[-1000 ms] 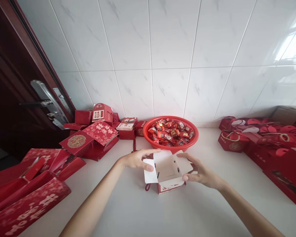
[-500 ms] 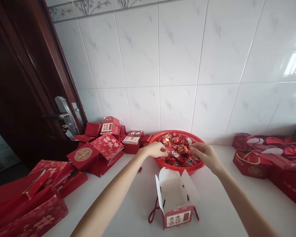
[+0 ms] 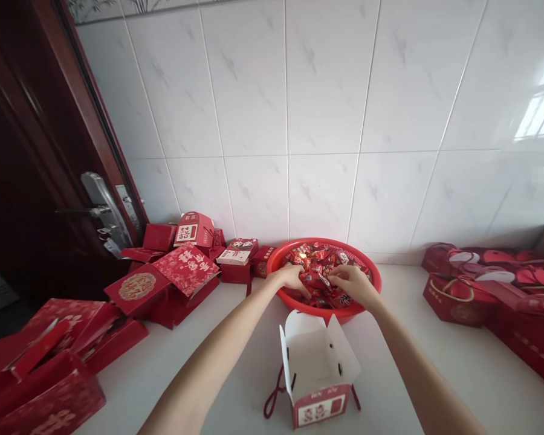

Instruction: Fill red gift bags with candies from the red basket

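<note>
Both my hands are inside a red plastic basket [image 3: 375, 284] of red-wrapped candies [image 3: 318, 257]. My left hand [image 3: 294, 279] lies at the left side of the pile, thumb and fingers apart, touching candies. On the right, my right hand [image 3: 352, 284] has its fingertips closed together at a wrapped candy [image 3: 325, 280] with a white patch; its fingertips are partly hidden. In front of the basket stands an open gift box [image 3: 317, 356], white inside, flaps raised, with a dark red cord [image 3: 274, 396] at its side. No contents show in it.
Red gift boxes [image 3: 185, 266], several of them, are piled along the left, near a dark door [image 3: 40, 121] with a metal handle. More red boxes [image 3: 462, 302] with cords lie on the right. A tiled wall [image 3: 321, 103] rises behind the white tabletop [image 3: 226, 356].
My right hand has moved left and down into the candies. My left hand has reached deeper into the pile, its fingers spreading. The view has shifted slightly.
</note>
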The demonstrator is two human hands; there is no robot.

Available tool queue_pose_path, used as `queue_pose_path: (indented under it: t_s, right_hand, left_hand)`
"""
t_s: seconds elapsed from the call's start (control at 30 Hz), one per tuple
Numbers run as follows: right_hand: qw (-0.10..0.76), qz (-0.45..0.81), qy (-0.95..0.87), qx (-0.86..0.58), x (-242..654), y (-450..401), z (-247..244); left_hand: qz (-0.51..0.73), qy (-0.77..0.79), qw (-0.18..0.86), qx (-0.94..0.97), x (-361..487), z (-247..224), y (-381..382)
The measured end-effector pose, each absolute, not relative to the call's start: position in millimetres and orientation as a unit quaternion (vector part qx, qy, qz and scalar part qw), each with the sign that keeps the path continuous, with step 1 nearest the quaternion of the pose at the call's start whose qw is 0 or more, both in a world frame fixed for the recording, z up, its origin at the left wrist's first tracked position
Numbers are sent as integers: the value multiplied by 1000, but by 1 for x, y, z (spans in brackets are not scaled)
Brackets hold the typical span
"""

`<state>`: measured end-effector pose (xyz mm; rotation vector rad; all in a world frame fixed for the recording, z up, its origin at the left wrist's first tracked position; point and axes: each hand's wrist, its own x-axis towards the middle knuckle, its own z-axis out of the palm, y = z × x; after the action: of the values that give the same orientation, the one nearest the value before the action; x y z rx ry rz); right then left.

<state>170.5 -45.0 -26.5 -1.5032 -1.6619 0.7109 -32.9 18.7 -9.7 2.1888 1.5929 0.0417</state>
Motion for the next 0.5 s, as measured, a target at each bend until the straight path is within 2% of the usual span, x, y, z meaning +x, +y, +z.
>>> queue_pose_path:
  t_s: [0.2, 0.4, 0.5]
  right_hand:
    - [303, 234, -684, -621, 168, -43, -29]
    - [320, 237, -681, -614, 170, -46, -27]
    - [338, 238, -681, -604, 171, -45, -28]
  left_hand:
    - [76, 554, 298, 773, -32, -18, 28]
    - [244, 417, 475, 736, -31, -16, 23]
    - [283, 374, 508, 722, -32, -12, 19]
